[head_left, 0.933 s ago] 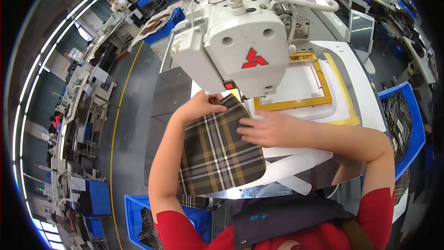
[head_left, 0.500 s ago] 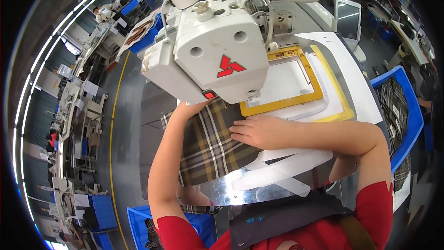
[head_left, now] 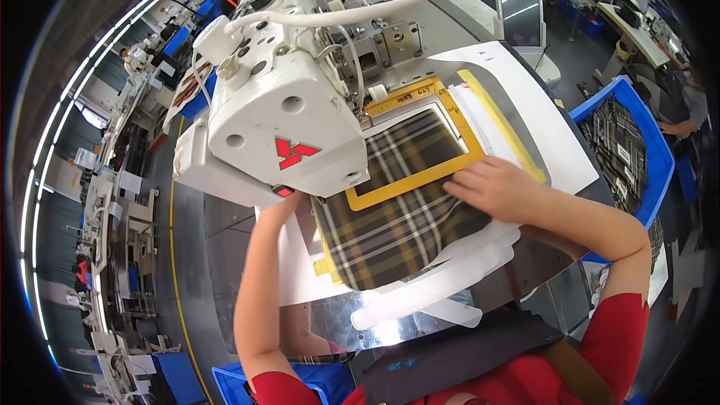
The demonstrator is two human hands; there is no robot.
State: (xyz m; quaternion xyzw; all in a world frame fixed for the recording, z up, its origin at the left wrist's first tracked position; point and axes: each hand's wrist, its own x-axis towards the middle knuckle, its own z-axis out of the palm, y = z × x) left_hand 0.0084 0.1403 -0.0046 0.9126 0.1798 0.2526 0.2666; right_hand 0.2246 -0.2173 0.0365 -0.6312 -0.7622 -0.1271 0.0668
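A dark plaid cloth piece (head_left: pixel 386 244) lies on the machine bed, its far part under a yellow rectangular frame (head_left: pixel 416 184) and visible through the frame's opening. My right hand (head_left: pixel 491 187) rests at the frame's near right corner. Its slightly bent fingers lie on the cloth, which ripples beside them; the thumb is hidden. My left hand (head_left: pixel 279 210) reaches to the cloth's left edge under the white sewing machine head (head_left: pixel 277 116), which hides its fingers.
White strips (head_left: pixel 435 285) cross on the shiny near plate. At the right stands a blue bin (head_left: pixel 660 187) with plaid pieces; another blue bin (head_left: pixel 322 382) is below left. A screen (head_left: pixel 521 19) stands behind the bed. A person's hand (head_left: pixel 675 129) shows at the far right.
The plaid cloth has moved right and away, and now fills the yellow frame's opening. My right hand has gone right with it to the frame's corner. The view has shifted.
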